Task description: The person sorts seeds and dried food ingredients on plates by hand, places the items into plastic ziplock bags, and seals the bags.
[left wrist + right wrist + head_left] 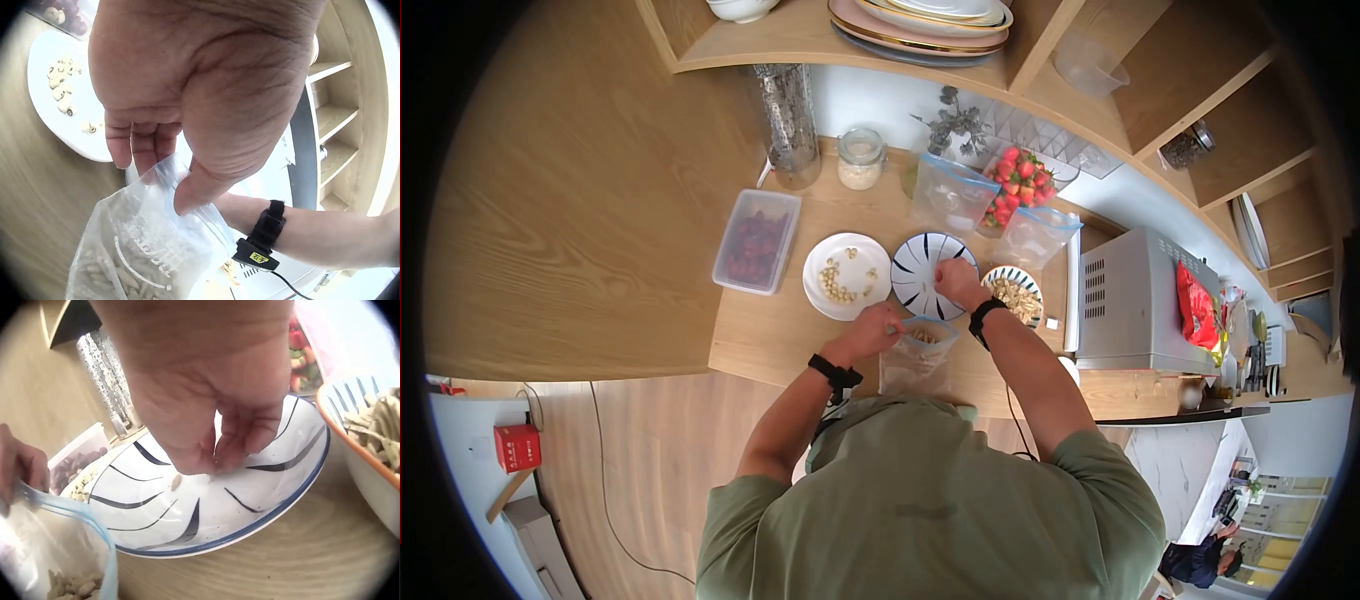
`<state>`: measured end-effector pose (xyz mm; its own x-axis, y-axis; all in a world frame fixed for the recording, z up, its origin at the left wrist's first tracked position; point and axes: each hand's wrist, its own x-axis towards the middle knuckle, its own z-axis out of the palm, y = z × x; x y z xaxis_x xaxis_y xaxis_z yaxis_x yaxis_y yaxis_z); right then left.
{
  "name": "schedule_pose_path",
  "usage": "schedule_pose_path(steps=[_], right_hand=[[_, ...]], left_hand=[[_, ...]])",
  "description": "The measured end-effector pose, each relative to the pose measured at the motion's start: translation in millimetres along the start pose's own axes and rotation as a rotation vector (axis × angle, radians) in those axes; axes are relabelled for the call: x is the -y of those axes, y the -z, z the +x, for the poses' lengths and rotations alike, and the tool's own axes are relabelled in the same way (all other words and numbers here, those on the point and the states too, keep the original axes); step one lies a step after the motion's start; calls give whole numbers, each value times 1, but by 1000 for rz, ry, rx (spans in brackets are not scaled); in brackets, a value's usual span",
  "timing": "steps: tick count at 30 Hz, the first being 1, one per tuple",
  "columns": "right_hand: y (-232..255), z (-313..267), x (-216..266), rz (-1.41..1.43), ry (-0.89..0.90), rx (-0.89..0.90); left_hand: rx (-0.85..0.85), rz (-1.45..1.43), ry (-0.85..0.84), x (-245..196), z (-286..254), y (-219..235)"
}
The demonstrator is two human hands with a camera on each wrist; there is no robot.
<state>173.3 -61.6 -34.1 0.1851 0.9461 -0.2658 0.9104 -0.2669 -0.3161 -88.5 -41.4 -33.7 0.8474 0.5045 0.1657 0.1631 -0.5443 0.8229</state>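
Person's left arm, one: bare forearm slanting far and right. Left hand: thumb and fingers pinched. Right arm, one: bare forearm slanting far and left. Right hand: farther out, fingers bent, fingertips gathered downward. Hands apart.

1. Your plate is white, with dark blue streaks and a blue rim.
2. Your bag is colourless, edged light blue.
3. Your bowl is striped, with an orange rim.
4. Your shirt is olive green.
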Motion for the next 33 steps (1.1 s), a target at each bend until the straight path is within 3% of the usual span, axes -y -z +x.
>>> schedule_pose_path(steps=[4,10,14,17,19,20,22,23,25,26,28,29,31,33], right_hand=[[-7,2,-3,-180,96,-29],[-23,7,-10,-120,0,-91],[-24,12,-21,-138,60,-111],[1,-5,-9,87,87,-77],[8,-17,3,458,33,-51],[10,-27,10,457,33,-46],[15,-49,24,581,233,89],[21,-54,29,585,229,93],[29,-65,36,398,383,441],[22,-62,31,406,376,443],[7,-33,12,628,92,83],[1,-19,7,634,89,83],[-10,4,4,158,16,-166],[-23,15,7,34,30,-105]], left_hand=[[11,-18,23,-1,0,0],[10,-3,13,-4,2,1],[-9,-12,2,-6,1,0],[-14,-18,3,-3,0,-2],[-15,-14,20,-3,0,-1],[-16,-17,24,-3,0,-1],[-27,-6,14,-2,-1,-1],[-23,-9,18,-1,-1,-1],[4,-7,40,0,0,-2],[13,-10,43,0,-1,-2],[10,-6,11,1,0,-1],[16,-6,13,0,0,1],[26,3,-5,-2,0,0],[27,17,1,-2,-1,-1]])
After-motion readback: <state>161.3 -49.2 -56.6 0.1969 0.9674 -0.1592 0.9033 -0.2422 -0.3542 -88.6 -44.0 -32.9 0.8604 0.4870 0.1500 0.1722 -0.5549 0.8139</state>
